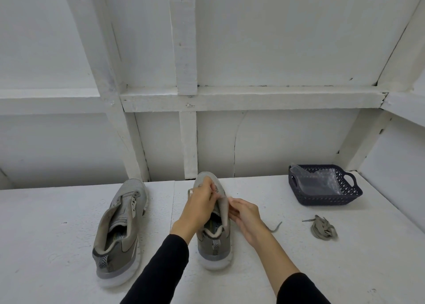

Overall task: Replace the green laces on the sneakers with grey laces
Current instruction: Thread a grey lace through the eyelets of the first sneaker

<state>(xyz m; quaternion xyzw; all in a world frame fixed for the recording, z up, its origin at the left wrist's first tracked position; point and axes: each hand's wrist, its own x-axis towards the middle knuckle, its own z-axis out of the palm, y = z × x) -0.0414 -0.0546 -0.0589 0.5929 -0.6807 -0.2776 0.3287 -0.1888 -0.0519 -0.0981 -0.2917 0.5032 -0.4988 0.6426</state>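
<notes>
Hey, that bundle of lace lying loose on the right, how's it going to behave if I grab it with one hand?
The lace bundle is probably floppy: its flat loops sag in a loose heap on the table. It is likely light, being thin fabric strips. Loose ends stick out at the top, so it may unravel or trail unless you scoop up the whole heap.

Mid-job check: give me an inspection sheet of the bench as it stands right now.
Surface: white table, scuffed.
Job's things: left sneaker unlaced, apart; right sneaker under both hands; a lace trails right of it; bundled lace lies loose.
Clutter: dark basket with clear plastic bag inside.
Grippers: left hand pinches at the eyelets; right hand pinches at the tongue.
Cables: nothing seen.
Surroundings: white framed wall.
</notes>
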